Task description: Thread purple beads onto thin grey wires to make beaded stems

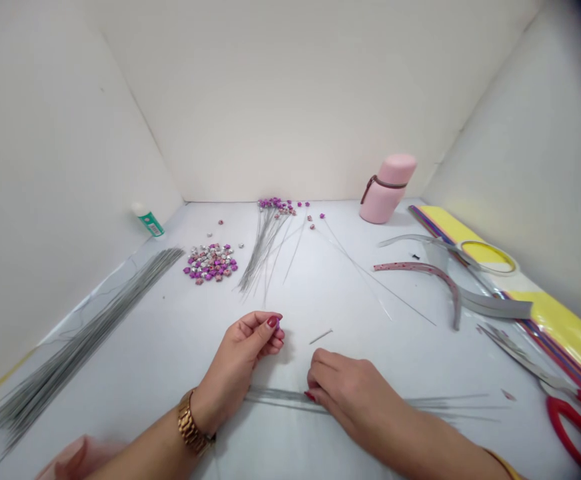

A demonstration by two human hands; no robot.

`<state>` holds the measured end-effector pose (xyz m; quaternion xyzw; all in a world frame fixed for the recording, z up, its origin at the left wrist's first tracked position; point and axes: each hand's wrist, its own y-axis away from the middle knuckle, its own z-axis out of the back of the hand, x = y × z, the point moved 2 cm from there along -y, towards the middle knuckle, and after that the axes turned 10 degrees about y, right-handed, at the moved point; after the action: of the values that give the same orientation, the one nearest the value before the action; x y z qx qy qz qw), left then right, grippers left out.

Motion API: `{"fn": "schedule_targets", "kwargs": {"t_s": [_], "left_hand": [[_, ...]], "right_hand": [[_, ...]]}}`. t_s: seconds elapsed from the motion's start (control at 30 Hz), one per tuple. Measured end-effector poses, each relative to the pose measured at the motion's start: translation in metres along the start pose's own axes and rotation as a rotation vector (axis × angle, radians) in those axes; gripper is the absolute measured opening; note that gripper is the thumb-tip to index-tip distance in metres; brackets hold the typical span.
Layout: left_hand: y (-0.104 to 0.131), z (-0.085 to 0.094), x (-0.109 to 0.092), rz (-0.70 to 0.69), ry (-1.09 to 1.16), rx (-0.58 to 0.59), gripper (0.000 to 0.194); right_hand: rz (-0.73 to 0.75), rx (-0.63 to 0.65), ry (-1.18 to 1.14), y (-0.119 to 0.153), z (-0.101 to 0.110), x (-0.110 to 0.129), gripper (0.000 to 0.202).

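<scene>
The left hand [250, 343] is narrowed to a pinch of thumb and fingers on a purple star [277, 325], mostly covered, above the near-centre part of the tabletop [195, 333]. The right hand [343, 383] is curled over thin wires [280, 396] lying crosswise toward the near edge; whether its fingertips grip one cannot be determined.

The star is judged light and easily crushed: hold it lightly by opposite sides. The wires appear slender and springy; hold near an end to limit bending.

Lateral movement is bounded by the thick wire bundle [90, 340] along the left edge and the red-handled scissors [535, 369] toward the near right corner. A nail [321, 337] lies just beyond the right hand. The far edge meets the back wall [280, 100].
</scene>
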<state>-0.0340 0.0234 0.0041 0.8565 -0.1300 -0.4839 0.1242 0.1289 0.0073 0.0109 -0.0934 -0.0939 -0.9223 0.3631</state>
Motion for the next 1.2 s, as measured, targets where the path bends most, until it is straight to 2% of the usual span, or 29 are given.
{"fn": "schedule_targets", "kwargs": {"t_s": [0.2,0.4,0.67,0.83,0.9,0.97,1.1,1.2], "left_hand": [[-0.003,0.007,-0.007,0.002,0.116,-0.031,0.015],[-0.002,0.004,-0.005,0.026,0.17,-0.016,0.015],[-0.004,0.009,-0.011,-0.074,0.18,-0.047,0.014],[0.006,-0.007,0.004,0.064,0.234,0.014,0.014],[0.01,-0.011,0.008,0.125,0.268,0.042,0.013],[0.012,-0.011,0.009,0.155,0.32,0.053,0.012],[0.011,-0.008,0.007,0.188,0.416,0.059,0.011],[0.012,-0.008,0.006,0.228,0.434,0.053,0.01]], "right_hand": [[-0.066,-0.068,0.07,0.003,0.003,-0.006,0.013],[0.013,-0.053,0.132,0.001,-0.001,-0.004,0.017],[-0.051,-0.148,-0.038,0.008,0.017,-0.021,0.019],[0.019,-0.094,0.001,0.003,0.003,-0.005,0.018],[0.064,-0.111,0.016,0.003,0.002,-0.001,0.021],[0.083,-0.187,0.009,0.006,0.006,-0.001,0.024],[0.072,-0.419,-0.039,0.015,0.021,-0.009,0.027],[0.064,-0.511,0.009,0.017,0.026,-0.015,0.03]]}}
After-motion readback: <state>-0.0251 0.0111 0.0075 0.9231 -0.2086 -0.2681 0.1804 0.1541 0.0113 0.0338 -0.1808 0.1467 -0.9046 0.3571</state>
